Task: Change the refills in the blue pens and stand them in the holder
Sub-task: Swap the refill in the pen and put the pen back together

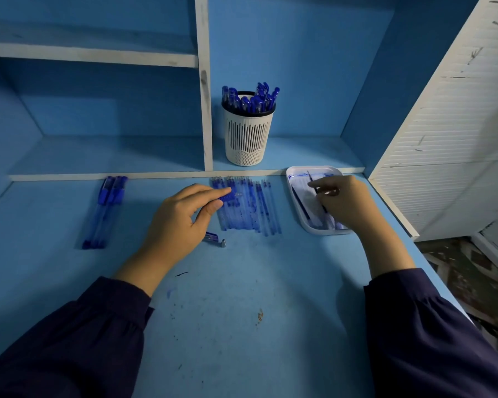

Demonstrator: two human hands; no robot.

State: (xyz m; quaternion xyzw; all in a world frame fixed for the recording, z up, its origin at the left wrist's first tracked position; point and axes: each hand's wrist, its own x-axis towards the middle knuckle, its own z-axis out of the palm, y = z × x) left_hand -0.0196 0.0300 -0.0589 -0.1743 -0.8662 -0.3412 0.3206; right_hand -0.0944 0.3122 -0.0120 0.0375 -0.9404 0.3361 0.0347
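Note:
My left hand pinches a pen barrel by its ribbed blue grip, between thumb and forefinger, just over a row of several blue refills lying side by side on the desk. My right hand hovers over a white tray, its fingers curled around a thin dark used refill. A loose pen tip piece lies on the desk beside my left hand. Three capped blue pens lie at the left. The white slotted holder stands on the back shelf with several blue pens in it.
A white upright divider stands just left of the holder, with a shelf above on the left. The tray holds ink-stained paper and more thin refills. A white slatted panel borders the desk on the right. Ink specks mark the blue desk.

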